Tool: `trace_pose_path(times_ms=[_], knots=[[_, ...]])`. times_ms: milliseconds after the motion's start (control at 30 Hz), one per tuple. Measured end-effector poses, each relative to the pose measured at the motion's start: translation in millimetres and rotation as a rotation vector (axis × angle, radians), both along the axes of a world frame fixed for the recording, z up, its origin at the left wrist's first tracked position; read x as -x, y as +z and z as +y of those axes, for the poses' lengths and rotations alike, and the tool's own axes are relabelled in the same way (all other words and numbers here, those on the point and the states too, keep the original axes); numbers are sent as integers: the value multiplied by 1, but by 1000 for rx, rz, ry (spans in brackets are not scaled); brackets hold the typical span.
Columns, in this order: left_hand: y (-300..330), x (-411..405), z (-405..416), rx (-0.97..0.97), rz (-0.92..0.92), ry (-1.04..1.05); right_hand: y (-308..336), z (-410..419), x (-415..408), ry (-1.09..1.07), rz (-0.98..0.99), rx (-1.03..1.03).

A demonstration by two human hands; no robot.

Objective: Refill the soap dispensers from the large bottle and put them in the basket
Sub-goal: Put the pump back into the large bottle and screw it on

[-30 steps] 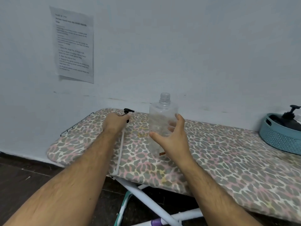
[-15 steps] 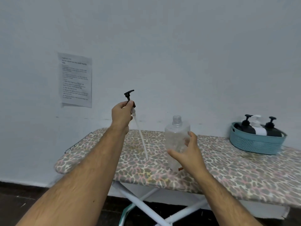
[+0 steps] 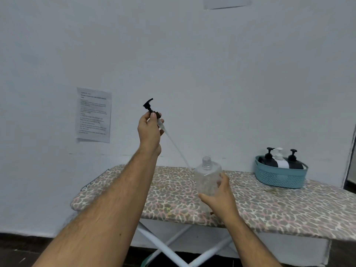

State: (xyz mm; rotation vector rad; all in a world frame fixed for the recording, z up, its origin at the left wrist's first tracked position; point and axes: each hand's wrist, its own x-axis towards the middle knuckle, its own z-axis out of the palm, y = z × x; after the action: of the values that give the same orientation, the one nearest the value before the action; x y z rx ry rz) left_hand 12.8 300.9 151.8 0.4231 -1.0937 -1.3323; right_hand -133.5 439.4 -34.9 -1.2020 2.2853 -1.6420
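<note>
Dark flooring runs along the bottom of the view, and white crossed legs [image 3: 173, 245] hold up an ironing board [image 3: 289, 209] that serves as the worktop, padded and covered in a leopard-spot cloth of grey, pink and cream.

Nearest the viewer, two bare forearms reach forward. The right hand [image 3: 221, 197] wraps round the side of a clear plastic bottle [image 3: 207, 180], fingers curled on its far face, steadying it upright on the cloth. It is a squared, see-through soap dispenser with a threaded open neck; it looks empty, though its clear wall makes that hard to tell.

Higher and to the left, the left hand [image 3: 149, 130] pinches a black pump head [image 3: 149, 106] by its collar, spout up. A thin, pale, stiff-looking tube [image 3: 176, 147] slants down from it towards the bottle, its tip just beside the bottle's shoulder, outside the neck.

The step in hand appears to be fitting the pump to this dispenser. The next move would call for lifting the tube's tip over the neck, lowering it straight in, then twisting the collar onto the thread.

Further right along the board sits a ribbed blue plastic basket [image 3: 279, 178] already holding three pump dispensers [image 3: 280, 162], two dark and one white. No large refill bottle is in view.

Behind everything is a plain pale wall with a printed paper sheet [image 3: 94, 114] stuck to it, text too small to read.
</note>
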Motion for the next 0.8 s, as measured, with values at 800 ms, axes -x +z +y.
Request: trace_pose_path(times_ms=[800], knots=[[9, 25, 48, 58, 58, -50, -10, 0, 1, -20, 49, 34]])
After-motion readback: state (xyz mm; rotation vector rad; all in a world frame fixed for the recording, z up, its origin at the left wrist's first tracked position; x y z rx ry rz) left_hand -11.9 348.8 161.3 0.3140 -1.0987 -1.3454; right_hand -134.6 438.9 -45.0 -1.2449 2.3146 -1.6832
